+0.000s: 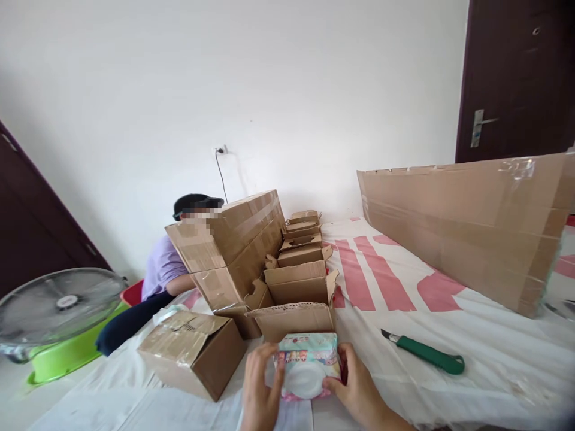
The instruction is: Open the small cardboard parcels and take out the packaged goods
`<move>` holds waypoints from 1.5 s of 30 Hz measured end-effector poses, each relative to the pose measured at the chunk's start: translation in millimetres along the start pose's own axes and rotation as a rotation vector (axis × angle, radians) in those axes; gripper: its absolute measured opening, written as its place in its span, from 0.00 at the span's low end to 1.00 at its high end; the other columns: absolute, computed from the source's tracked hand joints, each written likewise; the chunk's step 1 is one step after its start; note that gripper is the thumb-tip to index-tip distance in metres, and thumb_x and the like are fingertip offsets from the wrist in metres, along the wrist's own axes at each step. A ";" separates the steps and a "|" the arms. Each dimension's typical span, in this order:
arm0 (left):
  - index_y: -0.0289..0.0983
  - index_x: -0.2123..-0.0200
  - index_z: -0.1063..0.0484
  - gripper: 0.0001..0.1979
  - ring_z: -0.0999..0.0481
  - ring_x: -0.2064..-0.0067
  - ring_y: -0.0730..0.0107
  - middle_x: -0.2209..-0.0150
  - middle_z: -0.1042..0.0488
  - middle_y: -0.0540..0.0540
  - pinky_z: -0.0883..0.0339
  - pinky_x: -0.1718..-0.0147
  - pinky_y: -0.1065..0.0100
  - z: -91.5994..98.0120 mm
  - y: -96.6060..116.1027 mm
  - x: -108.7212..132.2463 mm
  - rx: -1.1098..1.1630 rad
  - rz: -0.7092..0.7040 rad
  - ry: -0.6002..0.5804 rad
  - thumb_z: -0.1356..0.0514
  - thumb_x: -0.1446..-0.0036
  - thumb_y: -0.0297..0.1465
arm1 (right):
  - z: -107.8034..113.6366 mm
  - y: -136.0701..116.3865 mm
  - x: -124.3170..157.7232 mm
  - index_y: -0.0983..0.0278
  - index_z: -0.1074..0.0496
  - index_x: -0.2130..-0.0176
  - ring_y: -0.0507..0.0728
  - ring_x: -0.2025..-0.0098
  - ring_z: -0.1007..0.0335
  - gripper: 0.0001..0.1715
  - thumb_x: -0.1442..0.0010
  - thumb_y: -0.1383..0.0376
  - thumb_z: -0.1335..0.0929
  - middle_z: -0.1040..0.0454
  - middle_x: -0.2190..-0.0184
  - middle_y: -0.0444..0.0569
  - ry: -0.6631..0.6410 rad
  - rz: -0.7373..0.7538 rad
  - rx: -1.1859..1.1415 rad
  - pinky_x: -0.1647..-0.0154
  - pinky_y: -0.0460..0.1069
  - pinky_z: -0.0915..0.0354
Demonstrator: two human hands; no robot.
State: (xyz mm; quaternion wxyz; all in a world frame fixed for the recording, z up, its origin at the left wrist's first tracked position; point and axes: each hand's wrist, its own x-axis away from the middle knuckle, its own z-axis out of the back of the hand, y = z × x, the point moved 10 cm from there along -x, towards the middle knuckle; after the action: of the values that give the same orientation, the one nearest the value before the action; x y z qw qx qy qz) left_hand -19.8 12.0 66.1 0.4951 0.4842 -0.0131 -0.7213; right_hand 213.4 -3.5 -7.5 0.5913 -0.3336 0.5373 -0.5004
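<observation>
A pack of wet wipes (pixel 309 365) with a round white lid and a printed pink and teal wrapper lies in front of me. My left hand (pixel 263 383) grips its left side, and my right hand (pixel 353 383) grips its right side, thumb on top near the lid. Directly beyond the pack stands an open cardboard box (pixel 291 320) with its flaps raised; its bottom is hidden. More open cardboard boxes (pixel 300 256) run in a row behind it toward the wall.
A green utility knife (pixel 429 354), blade out, lies to the right. A taped box (pixel 193 347) sits at left beside stacked large cartons (pixel 238 239). A long cardboard panel (pixel 458 233) stands at right. A person in a purple shirt (pixel 166 266) sits behind the cartons, near a fan (pixel 58 305).
</observation>
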 end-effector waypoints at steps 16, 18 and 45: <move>0.50 0.38 0.37 0.37 0.38 0.37 0.47 0.38 0.32 0.44 0.60 0.37 0.44 -71.8 57.8 19.2 -0.644 -0.601 -0.165 0.39 0.50 0.21 | 3.7 -2.5 -0.2 0.61 0.34 0.56 0.56 0.66 0.29 0.14 0.44 0.65 0.34 0.27 0.63 0.49 0.019 0.080 0.081 0.61 0.52 0.31; 0.49 0.38 0.37 0.35 0.40 0.36 0.47 0.38 0.33 0.43 0.58 0.37 0.44 -69.9 48.3 12.7 -0.636 -0.562 -0.185 0.40 0.49 0.21 | 0.2 0.0 1.0 0.61 0.34 0.56 0.56 0.68 0.29 0.15 0.46 0.66 0.34 0.28 0.62 0.49 0.002 0.082 0.131 0.65 0.51 0.31; 0.42 0.39 0.37 0.28 0.50 0.32 0.41 0.34 0.44 0.34 0.52 0.39 0.39 -52.6 24.6 11.9 -0.532 -0.324 -0.023 0.40 0.43 0.30 | -21.7 -6.3 7.2 0.61 0.32 0.61 0.57 0.67 0.30 0.14 0.51 0.72 0.34 0.28 0.64 0.48 -0.206 0.115 0.383 0.63 0.50 0.34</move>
State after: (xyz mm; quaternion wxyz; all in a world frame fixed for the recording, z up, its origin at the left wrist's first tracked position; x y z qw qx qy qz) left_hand 34.4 15.1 42.2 0.4827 0.3253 0.2478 -0.7744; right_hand 190.3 -9.0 -8.2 0.7233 -0.2335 0.3872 -0.5219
